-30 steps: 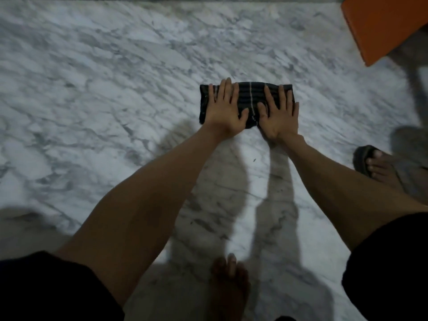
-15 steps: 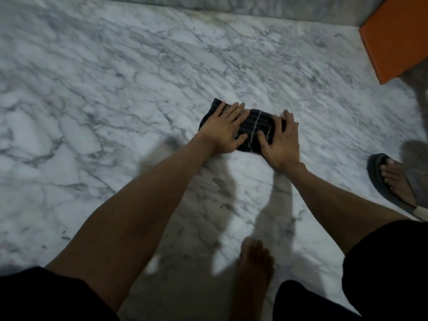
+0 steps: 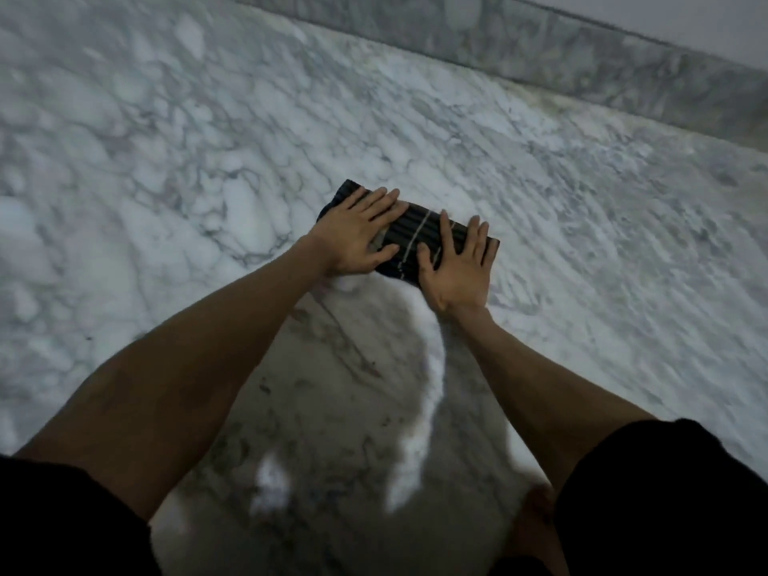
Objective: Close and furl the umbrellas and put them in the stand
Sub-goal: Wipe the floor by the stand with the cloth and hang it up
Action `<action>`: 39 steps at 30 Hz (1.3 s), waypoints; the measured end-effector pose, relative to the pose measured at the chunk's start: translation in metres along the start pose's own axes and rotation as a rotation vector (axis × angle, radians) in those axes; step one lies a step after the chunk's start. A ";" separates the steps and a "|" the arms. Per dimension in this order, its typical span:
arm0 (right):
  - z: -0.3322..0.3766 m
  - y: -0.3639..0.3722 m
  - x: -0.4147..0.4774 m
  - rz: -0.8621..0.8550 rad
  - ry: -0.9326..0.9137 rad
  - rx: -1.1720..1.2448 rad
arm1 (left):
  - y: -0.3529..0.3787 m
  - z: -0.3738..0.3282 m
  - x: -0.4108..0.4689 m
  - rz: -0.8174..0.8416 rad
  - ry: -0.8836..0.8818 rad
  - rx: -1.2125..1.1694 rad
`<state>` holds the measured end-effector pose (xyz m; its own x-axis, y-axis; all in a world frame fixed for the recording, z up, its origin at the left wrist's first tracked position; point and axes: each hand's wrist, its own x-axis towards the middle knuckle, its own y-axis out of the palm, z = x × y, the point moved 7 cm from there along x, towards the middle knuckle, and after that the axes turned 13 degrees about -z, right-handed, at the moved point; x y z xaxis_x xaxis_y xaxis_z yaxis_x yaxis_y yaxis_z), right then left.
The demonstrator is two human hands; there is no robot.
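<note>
A short, dark furled umbrella with thin pale stripes lies on the marble floor, slanting from upper left to lower right. My left hand presses flat on its left half, fingers straight and spread. On the right half rests my right hand, also flat with straight fingers, the thumb lying across the dark fabric. The palms hide both ends of the bundle. No stand is in view.
A marble skirting runs along the wall at the top right. My bare foot shows at the bottom right, blurred. The shadows of my arms fall on the floor below the hands.
The view has swung left and up: the orange object and the sandalled foot have left the frame. Both hands stay flat on the umbrella, which now lies more slanted.
</note>
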<state>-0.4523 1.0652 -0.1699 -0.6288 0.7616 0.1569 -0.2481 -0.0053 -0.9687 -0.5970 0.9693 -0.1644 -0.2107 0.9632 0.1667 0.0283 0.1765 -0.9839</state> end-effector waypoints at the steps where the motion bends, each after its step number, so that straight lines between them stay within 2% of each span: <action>1: 0.028 0.005 0.003 0.004 -0.031 0.014 | -0.004 0.025 -0.015 0.001 -0.037 0.004; 12: 0.311 0.060 -0.006 0.142 -0.425 0.208 | -0.054 0.246 -0.202 -0.019 -0.441 0.075; 16: 0.396 0.068 -0.014 0.219 -0.578 0.328 | -0.071 0.309 -0.260 0.000 -0.590 0.085; 19: 0.460 0.081 -0.028 0.276 -0.683 0.325 | -0.082 0.352 -0.311 -0.009 -0.668 0.112; 27: 0.557 0.111 -0.035 0.254 -0.756 0.186 | -0.095 0.418 -0.369 -0.014 -0.866 0.109; 32: 0.577 0.117 -0.030 0.229 -0.864 0.179 | -0.098 0.426 -0.385 -0.034 -0.953 0.125; 39: 0.620 0.125 -0.011 0.283 -0.972 0.142 | -0.098 0.443 -0.406 -0.078 -1.103 0.117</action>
<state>-0.9328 0.6543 -0.1733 -0.9881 -0.1340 0.0753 -0.0432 -0.2280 -0.9727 -0.9473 0.4710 -0.1641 -0.9631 0.2318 0.1368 -0.1031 0.1520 -0.9830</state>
